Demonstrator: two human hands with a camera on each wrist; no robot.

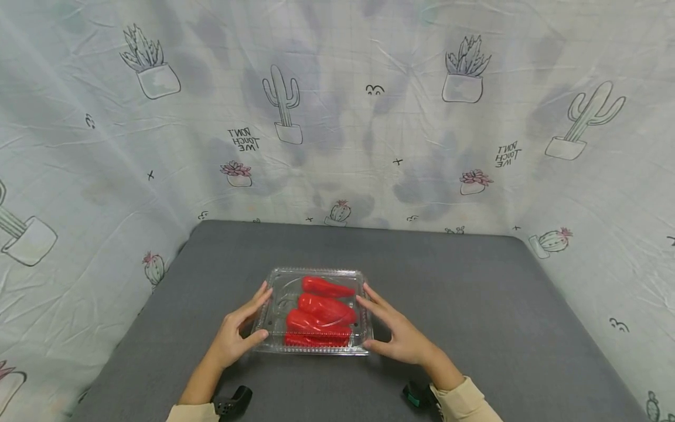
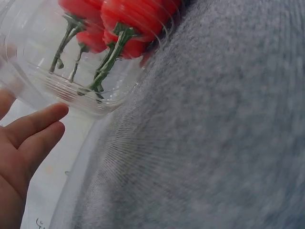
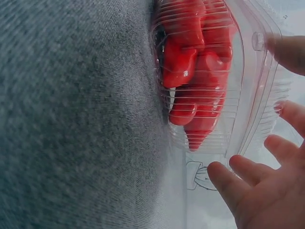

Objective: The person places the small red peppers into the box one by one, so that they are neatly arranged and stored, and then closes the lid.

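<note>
A clear plastic clamshell box lies on the grey table with its lid down. Several red peppers are inside, and their green stems point toward the box's left end. My left hand is at that end, thumb near the front corner and fingers along the side. Opposite it, my right hand has its fingers spread along the right end. In the right wrist view, the right thumb is at the rim by a small round knob, and the pepper tips point this way.
Grey cloth covers the table under the box. A pale curtain printed with potted cacti hangs behind and along both sides. Dark wrist devices sit at the cuffs of beige sleeves.
</note>
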